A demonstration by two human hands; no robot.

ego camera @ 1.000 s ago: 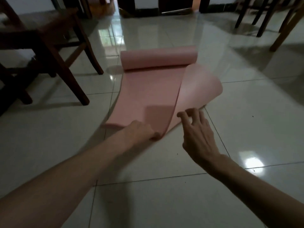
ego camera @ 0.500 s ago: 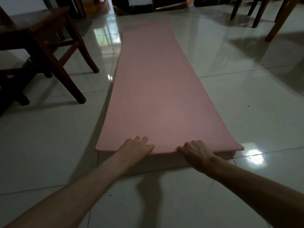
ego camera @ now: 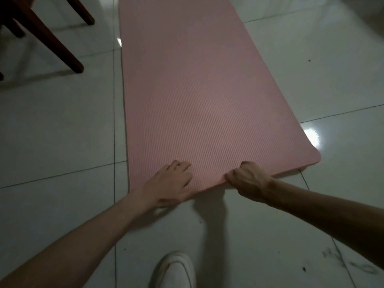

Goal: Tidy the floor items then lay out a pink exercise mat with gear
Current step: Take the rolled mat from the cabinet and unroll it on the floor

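Pink exercise mat (ego camera: 203, 90) unrolled flat on the glossy tiled floor (ego camera: 62, 132), running away from the camera, ribbed face up. Left hand (ego camera: 170, 183) over the near edge, fingers lying on top of the mat, thumb at the edge; whether it pinches, unclear. Right hand (ego camera: 249, 179) curled tight round the same near edge, knuckles up, gripping it. Dark wooden chair legs (ego camera: 52, 40) on the tiles left of the mat, apart from it. White shoe (ego camera: 174, 271) on the floor below the hands.
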